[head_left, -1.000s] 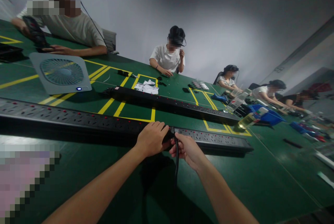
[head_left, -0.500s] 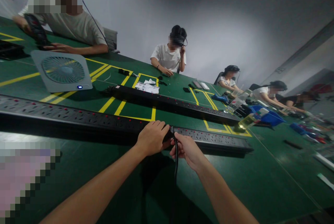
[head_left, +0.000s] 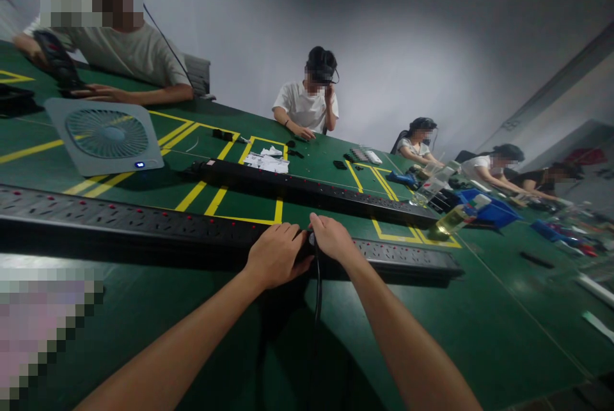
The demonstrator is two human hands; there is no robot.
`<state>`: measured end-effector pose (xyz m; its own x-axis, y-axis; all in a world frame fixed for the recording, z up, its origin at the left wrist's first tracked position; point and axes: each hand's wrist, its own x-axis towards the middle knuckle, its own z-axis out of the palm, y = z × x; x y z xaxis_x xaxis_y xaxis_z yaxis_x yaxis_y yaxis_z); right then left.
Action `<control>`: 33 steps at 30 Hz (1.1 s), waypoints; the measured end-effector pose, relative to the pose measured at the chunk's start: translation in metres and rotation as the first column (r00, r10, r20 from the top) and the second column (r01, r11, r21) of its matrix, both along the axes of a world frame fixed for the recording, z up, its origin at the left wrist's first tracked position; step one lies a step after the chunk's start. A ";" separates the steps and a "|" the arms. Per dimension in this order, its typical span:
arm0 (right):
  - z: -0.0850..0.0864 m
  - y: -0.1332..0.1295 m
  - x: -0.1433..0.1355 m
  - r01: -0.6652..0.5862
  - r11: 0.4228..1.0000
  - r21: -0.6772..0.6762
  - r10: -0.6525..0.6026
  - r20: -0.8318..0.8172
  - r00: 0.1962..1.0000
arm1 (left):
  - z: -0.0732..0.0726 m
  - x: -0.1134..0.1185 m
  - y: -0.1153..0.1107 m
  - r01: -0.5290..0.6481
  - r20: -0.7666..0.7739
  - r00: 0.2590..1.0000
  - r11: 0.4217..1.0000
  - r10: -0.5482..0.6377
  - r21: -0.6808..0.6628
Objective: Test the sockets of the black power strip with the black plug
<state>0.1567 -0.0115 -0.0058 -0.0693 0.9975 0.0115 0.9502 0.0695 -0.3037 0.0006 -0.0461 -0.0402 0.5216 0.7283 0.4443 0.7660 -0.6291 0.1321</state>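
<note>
A long black power strip (head_left: 144, 225) with rows of sockets and small red marks lies across the near side of the table. My left hand (head_left: 277, 254) is wrapped over it, fingers closed round its body. Right beside it my right hand (head_left: 330, 236) rests on the strip, its fingers together around a dark round part between the hands. From that part a black cable (head_left: 318, 296) hangs toward me. What the right fingertips grip is mostly hidden. A second black power strip (head_left: 307, 190) lies farther back, roughly parallel.
On the green table (head_left: 455, 334) stand a white fan (head_left: 112, 136) at left, white papers (head_left: 266, 160), a bottle of yellowish liquid (head_left: 451, 222) and a blue bin (head_left: 494, 211) at right. Several people sit along the far side.
My right hand has moved off the cable up onto the strip beside my left hand. The cable now hangs free below. The view has shifted slightly.
</note>
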 end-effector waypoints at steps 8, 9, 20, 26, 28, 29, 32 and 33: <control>-0.014 0.016 0.005 -0.037 0.998 -0.042 0.038 0.029 0.999 | -0.002 0.001 0.002 -0.016 0.003 1.000 1.000 0.016 -0.018; -0.015 0.017 0.006 -0.040 0.998 -0.044 0.041 0.030 0.999 | -0.002 0.001 0.003 -0.018 0.003 1.000 1.000 0.019 -0.022; -0.016 0.013 0.007 -0.037 0.999 -0.035 0.036 -0.010 0.999 | -0.003 0.002 0.003 -0.015 0.027 1.000 0.999 0.016 -0.033; -0.009 0.005 0.003 -0.001 1.000 -0.024 0.000 -0.046 0.999 | -0.003 0.001 0.003 -0.016 0.005 1.000 1.000 0.016 -0.005; -0.004 0.000 0.001 0.023 1.000 -0.008 -0.024 -0.053 0.998 | -0.004 0.000 0.003 -0.018 0.009 1.000 1.000 0.018 -0.004; -0.001 -0.003 0.000 0.033 0.999 -0.002 -0.033 -0.054 0.998 | -0.004 0.000 0.003 -0.018 0.013 1.000 1.000 0.018 -0.004; 0.009 -0.019 0.002 0.064 0.994 0.087 -0.056 -0.091 0.994 | -0.005 -0.001 0.003 -0.007 0.024 1.000 1.000 0.007 0.002; 0.011 -0.026 0.004 0.080 0.986 0.147 -0.062 -0.122 0.991 | -0.004 -0.001 0.003 -0.003 0.025 1.000 1.000 0.003 0.005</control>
<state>0.1612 -0.0378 0.0057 0.0122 0.9861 0.1660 0.9132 0.0566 -0.4036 -0.0009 -0.0427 -0.0446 0.5080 0.7278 0.4606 0.7647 -0.6273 0.1478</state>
